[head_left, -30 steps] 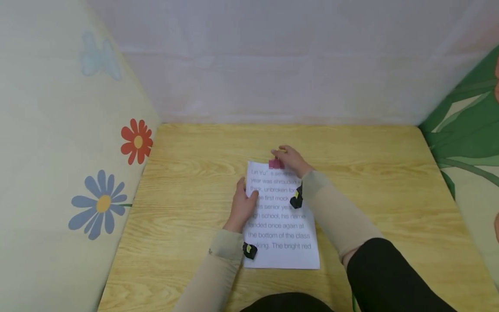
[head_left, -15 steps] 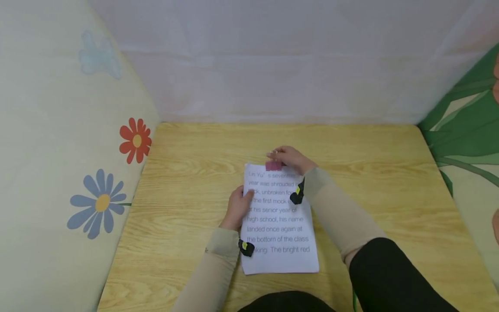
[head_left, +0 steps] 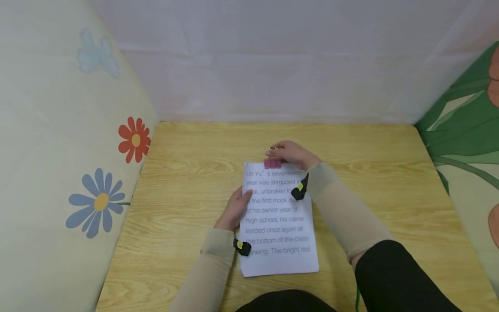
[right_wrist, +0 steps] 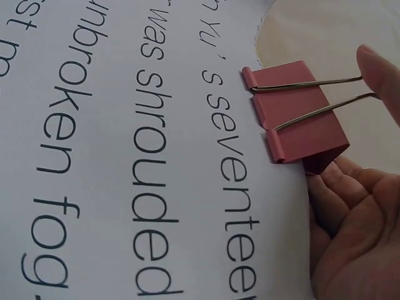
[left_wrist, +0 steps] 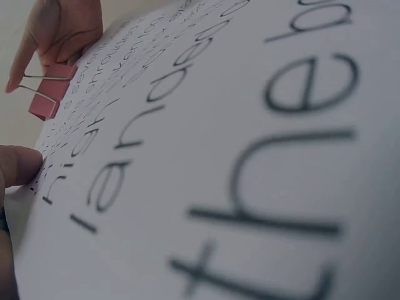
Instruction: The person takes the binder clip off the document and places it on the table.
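Observation:
A stack of white paper [head_left: 278, 232] printed with large text slants up from the wooden table. My left hand [head_left: 234, 209] grips its left edge, thumb on the top sheet and fingers mostly hidden beneath. At the top edge a pink binder clip [right_wrist: 299, 112] bites the sheets, its two-wire handle pointing away from the text. My right hand [head_left: 295, 153] pinches the clip: the thumb [right_wrist: 380, 78] touches the end of the upper handle, and curled fingers [right_wrist: 340, 200] lie under the clip and paper. The clip's lower handle is hidden.
Wood-grain table [head_left: 187, 173] surrounds the paper on all sides. A pale cloth wall [head_left: 273, 65] rises behind it, with flower-painted panels at left and right. A thin green cord [head_left: 357, 299] hangs near the front edge, beside the dark right sleeve.
The paper has shifted slightly left and toward the body, and the left hand has slid down with it. The right hand stays at the clip, whose handle loop shows more plainly now.

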`<state>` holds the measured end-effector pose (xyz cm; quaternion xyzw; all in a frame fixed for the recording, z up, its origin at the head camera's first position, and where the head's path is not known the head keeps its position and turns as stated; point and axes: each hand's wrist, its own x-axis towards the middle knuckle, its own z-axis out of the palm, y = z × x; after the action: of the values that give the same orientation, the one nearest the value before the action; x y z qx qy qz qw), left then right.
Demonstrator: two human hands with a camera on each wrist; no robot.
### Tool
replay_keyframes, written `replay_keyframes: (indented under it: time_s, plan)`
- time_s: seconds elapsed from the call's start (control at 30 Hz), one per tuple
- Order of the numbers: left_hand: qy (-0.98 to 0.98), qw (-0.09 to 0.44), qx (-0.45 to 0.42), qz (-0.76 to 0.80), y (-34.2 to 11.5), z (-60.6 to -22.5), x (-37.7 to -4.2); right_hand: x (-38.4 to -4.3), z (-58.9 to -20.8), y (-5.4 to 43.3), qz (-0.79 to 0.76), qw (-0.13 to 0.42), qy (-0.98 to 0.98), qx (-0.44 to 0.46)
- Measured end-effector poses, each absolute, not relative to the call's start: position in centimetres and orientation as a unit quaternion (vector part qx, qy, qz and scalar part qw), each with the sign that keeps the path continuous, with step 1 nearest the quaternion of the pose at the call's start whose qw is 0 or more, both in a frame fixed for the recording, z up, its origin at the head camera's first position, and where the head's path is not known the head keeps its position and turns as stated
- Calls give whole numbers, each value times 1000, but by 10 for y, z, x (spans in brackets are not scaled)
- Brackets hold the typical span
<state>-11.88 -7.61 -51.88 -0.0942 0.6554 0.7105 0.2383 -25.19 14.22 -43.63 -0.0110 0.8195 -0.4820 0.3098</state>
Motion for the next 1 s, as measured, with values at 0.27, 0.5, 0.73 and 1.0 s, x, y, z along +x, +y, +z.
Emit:
replay_keyframes:
  time_s: [0.27,0.5,0.73,1.0]
  plan:
    - [658,233,-91,710,-81,-521,-118,-251,-431,141,-504,316,804,-6]
    - [668,231,-90,702,-80,-520,-119,-251,-431,142,-505,305,807,-17]
    - [698,228,-81,674,-75,-517,-116,-248,-436,145,-496,297,816,-14]
    - [737,205,-84,638,-69,-515,-113,-247,-436,147,-504,290,814,-3]
